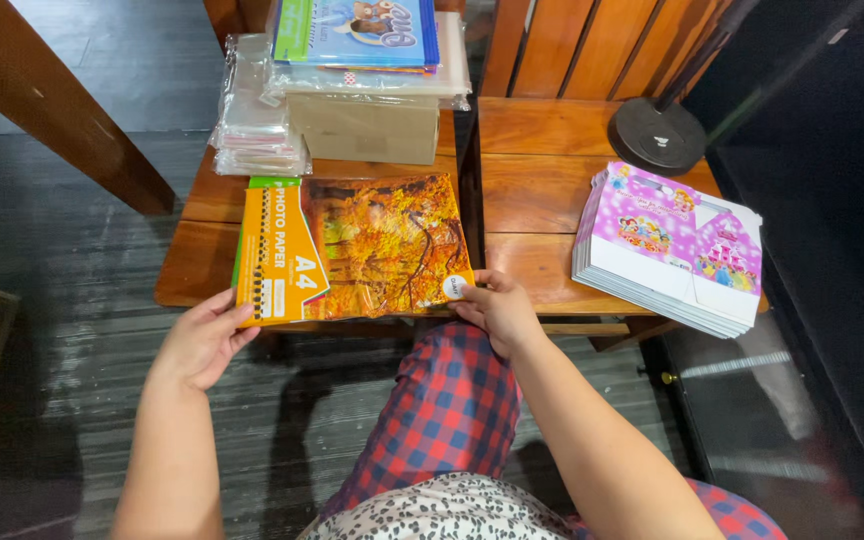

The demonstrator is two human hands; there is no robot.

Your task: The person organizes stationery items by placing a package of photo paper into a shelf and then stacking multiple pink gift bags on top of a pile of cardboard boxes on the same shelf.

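A flat orange pack of photo paper [352, 248] with an autumn-tree picture lies on the front of a wooden seat [202, 265], on top of a green-edged pack. My left hand [202, 340] pinches its near left corner. My right hand [497, 308] holds its near right corner. Both hands grip the pack at the seat's front edge, above my knee in red and blue checked trousers [452, 410].
A cardboard box [364, 128] topped with plastic-wrapped sheets and a stack of clear sleeves [252, 125] stand at the back. A pile of pink flat-folded printed boxes [672, 250] lies on the right seat. A black round stand base [657, 135] sits behind it.
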